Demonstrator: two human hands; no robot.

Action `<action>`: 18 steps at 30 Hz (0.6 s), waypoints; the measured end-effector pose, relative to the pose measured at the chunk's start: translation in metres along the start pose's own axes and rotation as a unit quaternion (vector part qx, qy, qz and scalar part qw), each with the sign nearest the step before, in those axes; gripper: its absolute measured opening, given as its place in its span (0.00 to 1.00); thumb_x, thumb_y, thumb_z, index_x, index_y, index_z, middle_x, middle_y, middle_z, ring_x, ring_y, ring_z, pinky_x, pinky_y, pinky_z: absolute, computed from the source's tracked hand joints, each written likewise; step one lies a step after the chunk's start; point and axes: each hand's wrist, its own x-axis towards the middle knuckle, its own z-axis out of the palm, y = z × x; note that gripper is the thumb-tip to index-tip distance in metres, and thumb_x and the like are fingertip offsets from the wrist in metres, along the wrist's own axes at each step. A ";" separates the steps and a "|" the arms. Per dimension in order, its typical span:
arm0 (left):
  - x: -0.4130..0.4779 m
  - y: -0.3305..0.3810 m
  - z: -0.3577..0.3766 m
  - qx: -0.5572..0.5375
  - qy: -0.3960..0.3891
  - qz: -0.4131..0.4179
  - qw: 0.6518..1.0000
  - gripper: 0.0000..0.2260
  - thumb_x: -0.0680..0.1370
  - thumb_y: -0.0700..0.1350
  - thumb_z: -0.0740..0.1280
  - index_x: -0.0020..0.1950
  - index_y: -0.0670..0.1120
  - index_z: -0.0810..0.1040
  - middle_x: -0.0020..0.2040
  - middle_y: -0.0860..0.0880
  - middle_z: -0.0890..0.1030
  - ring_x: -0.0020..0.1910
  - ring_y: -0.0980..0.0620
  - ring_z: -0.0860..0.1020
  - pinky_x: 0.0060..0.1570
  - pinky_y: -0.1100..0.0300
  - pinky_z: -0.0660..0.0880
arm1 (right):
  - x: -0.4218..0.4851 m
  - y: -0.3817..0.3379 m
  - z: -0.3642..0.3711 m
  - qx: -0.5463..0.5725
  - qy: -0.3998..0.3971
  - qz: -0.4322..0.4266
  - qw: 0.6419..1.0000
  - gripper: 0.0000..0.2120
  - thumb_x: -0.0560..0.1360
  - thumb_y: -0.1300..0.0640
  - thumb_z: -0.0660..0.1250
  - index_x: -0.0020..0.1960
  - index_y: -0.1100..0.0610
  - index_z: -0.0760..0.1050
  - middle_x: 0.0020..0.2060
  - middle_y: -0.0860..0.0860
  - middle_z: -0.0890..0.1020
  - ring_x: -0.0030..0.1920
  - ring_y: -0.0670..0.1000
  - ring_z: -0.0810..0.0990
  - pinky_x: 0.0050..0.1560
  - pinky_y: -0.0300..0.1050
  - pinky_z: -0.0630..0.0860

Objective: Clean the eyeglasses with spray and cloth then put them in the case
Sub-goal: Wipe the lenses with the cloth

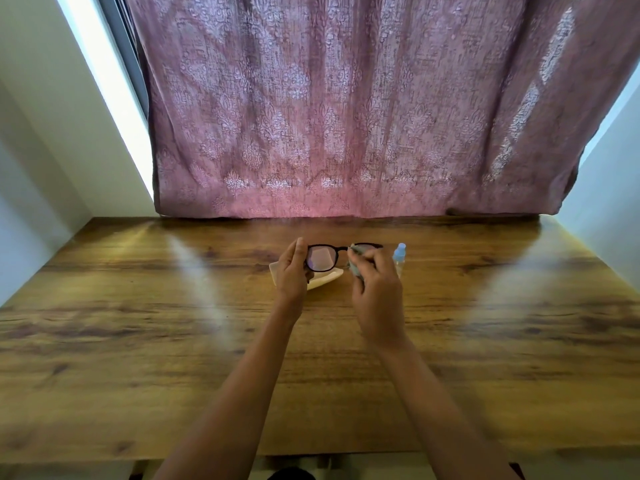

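Observation:
Black-framed eyeglasses (323,258) are held up above the wooden table (138,341). My left hand (292,271) grips their left end. My right hand (375,284) pinches a grey cloth (356,261) around the right lens, which the cloth and fingers mostly hide. A cream-coloured open case (325,280) lies on the table just under and behind my left hand. A small spray bottle with a pale blue cap (400,252) stands upright just behind my right hand.
A pink patterned curtain (346,116) hangs down to the table's far edge. White walls close in on the left and right. The table's near edge runs along the bottom of the view.

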 end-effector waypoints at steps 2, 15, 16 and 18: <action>0.000 -0.001 -0.004 -0.003 0.005 -0.003 1.000 0.16 0.82 0.46 0.54 0.34 0.46 0.66 0.30 0.50 0.65 0.25 0.60 0.64 0.27 0.69 0.63 | -0.004 0.007 -0.003 -0.010 -0.004 0.001 1.000 0.18 0.70 0.71 0.67 0.59 0.63 0.76 0.46 0.55 0.77 0.47 0.50 0.76 0.50 0.33 0.70; -0.002 -0.001 -0.005 -0.007 0.008 -0.008 1.000 0.16 0.81 0.47 0.55 0.33 0.48 0.67 0.29 0.52 0.65 0.26 0.59 0.63 0.26 0.69 0.63 | -0.003 -0.001 0.000 0.023 -0.012 -0.014 1.000 0.16 0.71 0.70 0.65 0.58 0.65 0.76 0.47 0.55 0.77 0.49 0.48 0.76 0.54 0.33 0.72; -0.002 -0.002 -0.007 -0.005 0.011 -0.007 1.000 0.17 0.81 0.47 0.55 0.33 0.47 0.67 0.29 0.51 0.65 0.26 0.59 0.63 0.25 0.70 0.63 | -0.005 0.003 -0.001 0.020 -0.009 -0.011 1.000 0.15 0.71 0.70 0.65 0.58 0.65 0.76 0.46 0.55 0.77 0.48 0.48 0.75 0.53 0.34 0.72; -0.001 -0.002 -0.010 -0.006 0.012 -0.004 1.000 0.17 0.81 0.46 0.55 0.32 0.47 0.67 0.28 0.51 0.65 0.25 0.59 0.62 0.24 0.70 0.62 | -0.004 0.013 -0.005 0.020 0.010 0.012 1.000 0.15 0.70 0.71 0.66 0.56 0.65 0.77 0.45 0.56 0.78 0.46 0.47 0.75 0.49 0.37 0.76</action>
